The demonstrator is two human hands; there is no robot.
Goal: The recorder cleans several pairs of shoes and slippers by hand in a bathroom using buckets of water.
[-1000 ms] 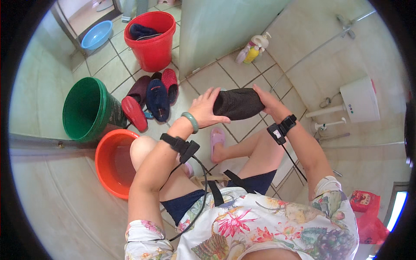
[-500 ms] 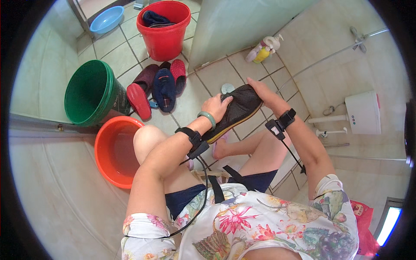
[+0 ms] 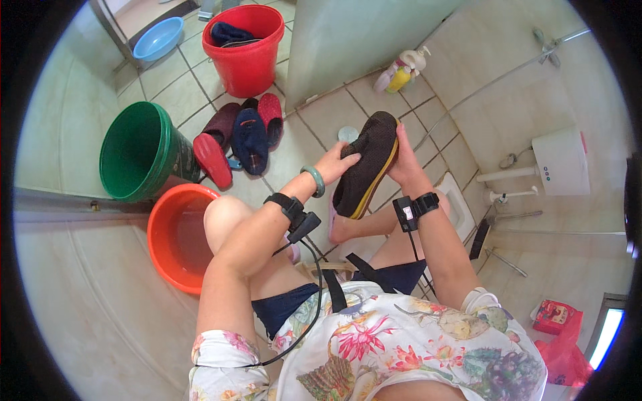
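A dark brown mesh slipper (image 3: 368, 157) with a yellow-edged sole is held up in front of my knees, tilted with its toe away from me. My left hand (image 3: 334, 167) grips its left side near the opening, thumb lying on the upper and the other fingers mostly hidden. Against the sole on the right side rests my right hand (image 3: 404, 157), its fingers partly behind the slipper. On the floor ahead lie a blue slipper (image 3: 251, 140), a maroon slipper (image 3: 219, 125) and red ones, one with its red sole (image 3: 212, 160) turned up.
An orange basin (image 3: 160, 234) with cloudy water stands by my left knee, a green bucket (image 3: 110, 157) behind it. Farther off are a red bucket (image 3: 241, 70) holding dark items and a blue basin (image 3: 158, 39). Pump bottles (image 3: 403, 72) stand by the partition; a squat toilet (image 3: 461, 210) is at right.
The slipper has turned more upright, its toe swinging away from me and its sole edge now facing right. My right hand has shifted lower along its side.
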